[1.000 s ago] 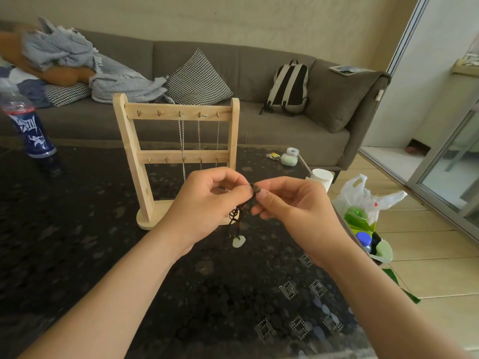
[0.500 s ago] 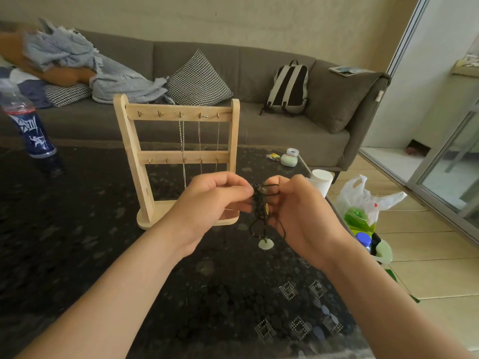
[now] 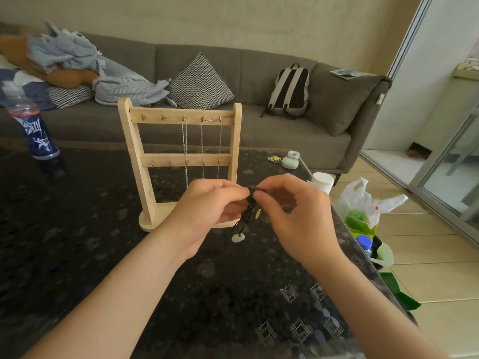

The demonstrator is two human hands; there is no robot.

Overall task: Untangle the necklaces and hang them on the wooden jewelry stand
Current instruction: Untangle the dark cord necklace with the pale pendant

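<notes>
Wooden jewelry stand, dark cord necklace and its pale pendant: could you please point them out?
wooden jewelry stand (image 3: 173, 120), head view, bare wood of the top rail.
dark cord necklace (image 3: 247, 215), head view, bunched cord midway down.
pale pendant (image 3: 238, 238), head view, its middle.

The dark cord necklace (image 3: 247, 216) has bunched back into a tight bundle, the right hand (image 3: 298, 213) now pinching its top

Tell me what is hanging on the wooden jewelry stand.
Thin silver chains hang on the stand, from the right side of its top bar. Their lower ends run behind the left hand, so any pendants cannot be seen.
</notes>
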